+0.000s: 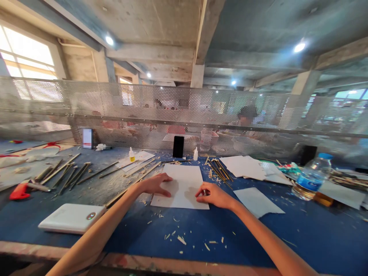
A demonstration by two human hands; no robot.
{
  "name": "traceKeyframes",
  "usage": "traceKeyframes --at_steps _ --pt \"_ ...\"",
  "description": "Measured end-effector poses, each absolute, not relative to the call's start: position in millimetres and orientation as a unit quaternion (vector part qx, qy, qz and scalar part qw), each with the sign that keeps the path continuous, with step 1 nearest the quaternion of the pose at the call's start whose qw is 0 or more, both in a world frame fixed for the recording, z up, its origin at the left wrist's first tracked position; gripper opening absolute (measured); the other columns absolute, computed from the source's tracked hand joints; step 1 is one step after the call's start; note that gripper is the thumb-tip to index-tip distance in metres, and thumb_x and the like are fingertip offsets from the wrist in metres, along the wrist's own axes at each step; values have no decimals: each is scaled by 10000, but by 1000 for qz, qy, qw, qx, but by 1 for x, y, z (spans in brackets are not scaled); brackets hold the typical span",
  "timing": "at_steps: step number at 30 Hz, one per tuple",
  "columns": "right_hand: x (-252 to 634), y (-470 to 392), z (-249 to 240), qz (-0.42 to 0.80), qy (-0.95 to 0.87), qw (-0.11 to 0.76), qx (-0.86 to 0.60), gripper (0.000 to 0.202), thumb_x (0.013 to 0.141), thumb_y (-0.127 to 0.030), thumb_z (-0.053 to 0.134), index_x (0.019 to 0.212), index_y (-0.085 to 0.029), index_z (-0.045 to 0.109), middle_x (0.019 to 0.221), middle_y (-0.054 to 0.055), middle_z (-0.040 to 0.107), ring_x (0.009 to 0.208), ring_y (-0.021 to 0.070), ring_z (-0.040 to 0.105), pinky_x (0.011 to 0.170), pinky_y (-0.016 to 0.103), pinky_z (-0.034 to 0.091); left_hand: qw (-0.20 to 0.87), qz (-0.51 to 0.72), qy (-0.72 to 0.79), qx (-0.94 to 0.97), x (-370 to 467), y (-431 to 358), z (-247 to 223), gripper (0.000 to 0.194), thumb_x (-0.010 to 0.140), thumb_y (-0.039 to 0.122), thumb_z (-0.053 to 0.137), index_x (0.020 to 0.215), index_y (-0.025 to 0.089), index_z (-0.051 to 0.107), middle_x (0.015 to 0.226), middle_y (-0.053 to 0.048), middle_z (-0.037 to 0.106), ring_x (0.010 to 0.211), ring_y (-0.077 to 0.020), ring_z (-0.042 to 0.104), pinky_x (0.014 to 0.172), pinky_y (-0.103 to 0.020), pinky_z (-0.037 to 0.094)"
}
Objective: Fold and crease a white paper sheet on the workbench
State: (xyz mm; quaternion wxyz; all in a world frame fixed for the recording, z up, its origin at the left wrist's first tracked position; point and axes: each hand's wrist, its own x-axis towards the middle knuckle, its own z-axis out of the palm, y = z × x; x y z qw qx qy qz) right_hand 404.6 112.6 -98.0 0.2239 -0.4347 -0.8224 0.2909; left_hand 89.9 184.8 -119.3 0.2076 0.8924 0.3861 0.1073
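A white sheet of paper (pixel 184 180) lies flat on the blue tabletop in front of me. My left hand (pixel 155 184) is over its left side, thumb and fingers apart, holding nothing. At the lower right edge of the sheet, my right hand (pixel 215 194) has its fingers curled in towards the thumb. Whatever those fingertips may pinch is too small to make out. Just right of that hand, a smaller piece of paper (pixel 258 201) with a ragged edge rests on the table.
A white power bank (pixel 71 217) lies beside my left forearm. Thin sticks (pixel 76 174) and red-handled pliers (pixel 21 190) are farther left. Two small glue bottles (pixel 132 155) and a black phone (pixel 178 147) stand behind the sheet. A water bottle (pixel 312 178) is at right, wood shavings around.
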Motion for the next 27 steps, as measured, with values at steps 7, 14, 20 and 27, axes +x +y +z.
traceKeyframes --at_steps 7,14,20,27 --pt "403 111 -97 305 -813 218 -446 198 746 -346 728 845 -175 740 825 28 629 727 152 573 668 249 445 204 109 386 893 89 188 -123 800 681 642 727 1329 216 530 1283 -100 558 1183 -313 505 1012 -371 371" --pt "404 111 -98 303 -816 214 -443 189 749 -329 729 850 -170 727 853 29 628 753 154 573 683 249 438 206 113 386 892 88 188 -124 816 681 646 729 1335 201 528 1285 -110 551 1182 -313 506 1018 -373 371" --pt "404 112 -99 290 -826 216 -433 210 771 -340 715 908 -181 712 819 11 587 714 140 531 643 232 413 212 109 391 889 88 187 -123 824 680 649 725 1337 195 523 1299 -116 543 1194 -322 502 1015 -367 374" --pt "404 111 -98 295 -824 219 -431 192 762 -309 722 905 -182 705 795 -1 562 697 131 495 640 228 390 199 104 384 896 90 186 -120 795 690 634 726 1325 197 534 1280 -114 556 1180 -311 509 1010 -364 375"
